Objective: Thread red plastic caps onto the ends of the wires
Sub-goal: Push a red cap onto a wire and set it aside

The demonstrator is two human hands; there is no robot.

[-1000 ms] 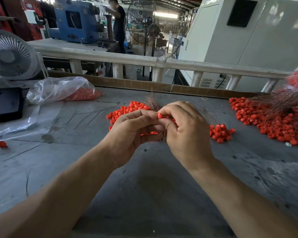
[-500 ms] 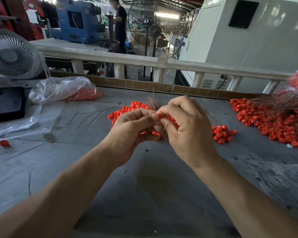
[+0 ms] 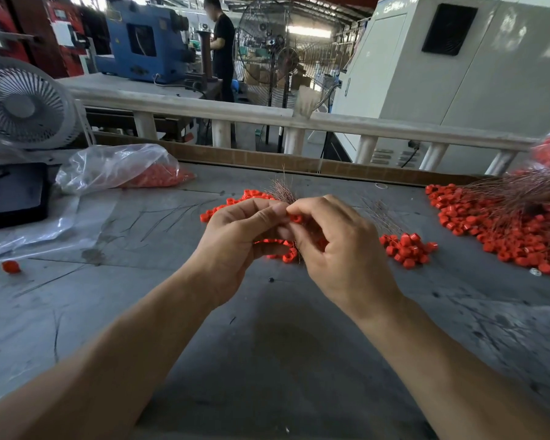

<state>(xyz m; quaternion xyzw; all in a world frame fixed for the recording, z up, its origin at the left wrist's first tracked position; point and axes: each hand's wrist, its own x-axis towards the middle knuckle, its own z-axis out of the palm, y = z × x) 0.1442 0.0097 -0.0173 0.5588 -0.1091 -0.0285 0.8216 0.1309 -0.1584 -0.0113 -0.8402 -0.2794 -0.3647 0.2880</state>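
My left hand (image 3: 235, 239) grips a bundle of thin coppery wires (image 3: 281, 190) whose ends stick up above its fingers; several capped wires hang below the palm (image 3: 286, 255). My right hand (image 3: 337, 246) pinches a single red cap (image 3: 296, 218) between thumb and forefinger, right against my left thumb tip at the wire ends. Both hands hover over the grey table (image 3: 267, 344). A heap of loose red caps (image 3: 232, 204) lies just behind my left hand, and a smaller clump of caps (image 3: 405, 249) sits to the right of my right hand.
A large pile of capped wires (image 3: 502, 223) covers the right side. A clear plastic bag of red caps (image 3: 131, 173) lies at back left beside a white fan (image 3: 23, 103) and a black tray (image 3: 13, 192). One stray cap (image 3: 11, 267) lies far left. A person stands beyond the railing (image 3: 267, 117).
My right fingers have shifted slightly, bringing the red cap up against my left thumb tip. Both hands stay over the same spot.
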